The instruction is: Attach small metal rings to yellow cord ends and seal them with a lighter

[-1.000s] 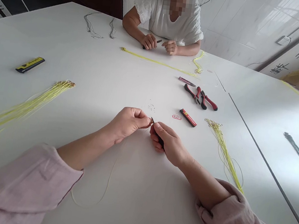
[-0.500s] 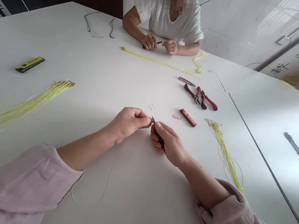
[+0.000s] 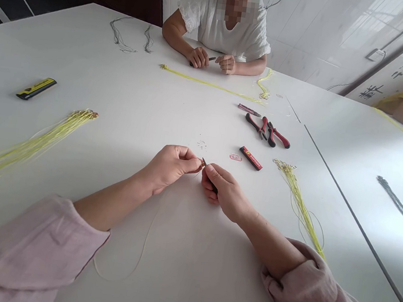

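Note:
My left hand pinches the end of a thin pale cord, which hangs down and curves over the table toward my left sleeve. A small gold-coloured bit shows at its fingertips. My right hand is closed round a slim dark tool, its pointed tip touching or nearly touching that bit. What kind of tool it is cannot be made out, as the fingers cover most of it. Small dark specks lie on the table just beyond my fingertips.
Yellow cord bundles lie left and right. Beyond my right hand are a red lighter, red-black pliers and a pink tool. A yellow-black case is far left. Across the table sits a person; another is at right.
The whole view has shifted slightly, so most things appear a little further left. Both hands keep nearly the same pose, with the tool's tip still at the left fingertips.

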A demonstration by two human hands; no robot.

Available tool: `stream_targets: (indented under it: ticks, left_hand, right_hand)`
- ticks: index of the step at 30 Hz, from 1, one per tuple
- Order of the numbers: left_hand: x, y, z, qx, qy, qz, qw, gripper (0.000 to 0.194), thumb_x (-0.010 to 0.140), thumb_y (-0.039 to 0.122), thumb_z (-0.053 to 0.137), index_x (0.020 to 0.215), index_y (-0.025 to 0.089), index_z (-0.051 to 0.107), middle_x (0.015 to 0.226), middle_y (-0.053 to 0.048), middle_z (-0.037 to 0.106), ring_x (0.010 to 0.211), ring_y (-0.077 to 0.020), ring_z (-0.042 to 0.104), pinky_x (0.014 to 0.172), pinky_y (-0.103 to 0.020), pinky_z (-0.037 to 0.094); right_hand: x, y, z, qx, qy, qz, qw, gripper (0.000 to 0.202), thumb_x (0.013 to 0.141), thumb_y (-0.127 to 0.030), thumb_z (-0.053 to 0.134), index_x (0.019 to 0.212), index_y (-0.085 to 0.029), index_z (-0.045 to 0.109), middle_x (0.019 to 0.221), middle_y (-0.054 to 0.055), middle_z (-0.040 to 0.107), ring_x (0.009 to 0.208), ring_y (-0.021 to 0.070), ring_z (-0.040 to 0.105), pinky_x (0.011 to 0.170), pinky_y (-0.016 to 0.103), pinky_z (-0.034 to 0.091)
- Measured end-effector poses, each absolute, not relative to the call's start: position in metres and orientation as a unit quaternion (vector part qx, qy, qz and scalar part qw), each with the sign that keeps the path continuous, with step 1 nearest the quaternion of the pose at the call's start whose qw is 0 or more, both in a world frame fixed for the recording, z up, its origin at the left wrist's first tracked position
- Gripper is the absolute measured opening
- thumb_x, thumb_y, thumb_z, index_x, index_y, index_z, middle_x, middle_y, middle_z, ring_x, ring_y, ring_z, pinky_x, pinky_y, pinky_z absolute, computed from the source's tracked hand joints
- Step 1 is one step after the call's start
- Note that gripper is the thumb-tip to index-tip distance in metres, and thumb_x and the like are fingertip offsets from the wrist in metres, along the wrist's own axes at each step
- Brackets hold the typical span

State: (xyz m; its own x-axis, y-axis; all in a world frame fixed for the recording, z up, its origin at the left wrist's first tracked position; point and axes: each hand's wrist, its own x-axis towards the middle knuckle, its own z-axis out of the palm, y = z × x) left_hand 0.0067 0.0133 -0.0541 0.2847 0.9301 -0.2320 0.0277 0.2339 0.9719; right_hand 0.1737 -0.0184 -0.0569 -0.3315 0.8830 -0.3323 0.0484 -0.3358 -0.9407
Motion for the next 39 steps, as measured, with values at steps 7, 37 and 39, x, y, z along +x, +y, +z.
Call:
stream_targets:
  ticks: [7, 37, 39]
  left_hand:
    - [0.0075, 0.0142, -0.0537, 0.488, 0.486, 0.352, 0.634, 0.019, 0.072, 0.033, 0.068, 0.069, 0.016, 0.061, 0.080, -0.005, 0.067, 0.087, -0.0197, 0.062, 0.085, -0.036, 0.045]
    - [0.0012, 0.0168, -0.0450, 0.484, 0.489, 0.278, 0.671, 0.025, 0.074, 0.043, 0.068, 0.079, 0.019, 0.065, 0.098, -0.006, 0.070, 0.103, -0.0248, 0.059, 0.084, -0.032, 0.046]
    - [0.0016, 0.0165, -0.0453, 0.482, 0.488, 0.275, 0.673, 0.025, 0.074, 0.043, 0.069, 0.079, 0.019, 0.066, 0.098, -0.007, 0.070, 0.103, -0.0249, 0.059, 0.084, -0.033, 0.046]
  right_hand:
    - [0.1720, -0.0184, -0.0546, -0.481, -0.478, 0.662, 0.320, 0.036, 0.089, -0.053, 0.045, 0.074, -0.020, 0.042, 0.066, -0.004, 0.033, 0.051, 0.0068, 0.025, 0.045, 0.022, 0.019]
    - [0.1718, -0.0110, -0.0640, -0.446, -0.452, 0.669, 0.386, 0.031, 0.091, -0.047, 0.044, 0.082, -0.018, 0.050, 0.065, -0.004, 0.033, 0.049, 0.0058, 0.026, 0.044, 0.019, 0.021]
    - [0.1724, -0.0110, -0.0640, -0.443, -0.456, 0.670, 0.383, 0.031, 0.091, -0.047, 0.044, 0.081, -0.018, 0.049, 0.066, -0.004, 0.034, 0.049, 0.0058, 0.026, 0.044, 0.019, 0.022]
